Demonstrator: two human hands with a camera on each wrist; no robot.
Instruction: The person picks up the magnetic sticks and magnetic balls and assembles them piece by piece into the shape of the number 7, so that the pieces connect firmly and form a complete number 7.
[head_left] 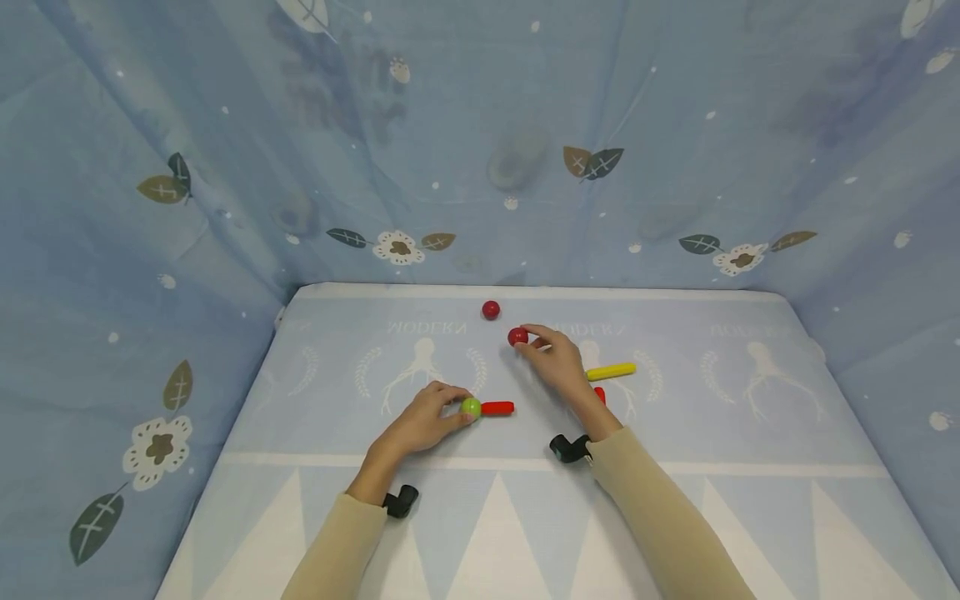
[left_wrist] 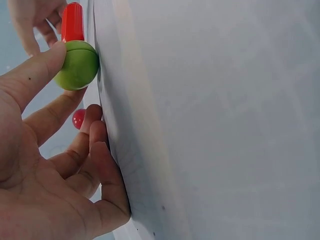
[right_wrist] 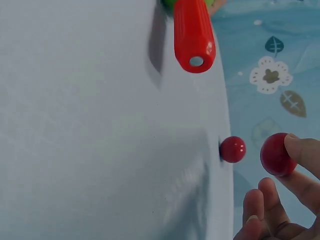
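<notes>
My left hand pinches a green ball between thumb and forefinger, its other fingers resting near the table surface. A short red rod sticks out from the ball's right side, end against it. In the right wrist view that rod's free end has a small silver disc. Farther forward, my right hand holds a red ball by thumb and fingertips. A second red ball lies near the table's far edge, just beyond the held one.
A yellow rod lies right of my right wrist. Below it, another red rod is partly hidden by the forearm. Black wrist devices sit by both sleeves. Patterned blue cloth hangs behind the table and along both sides.
</notes>
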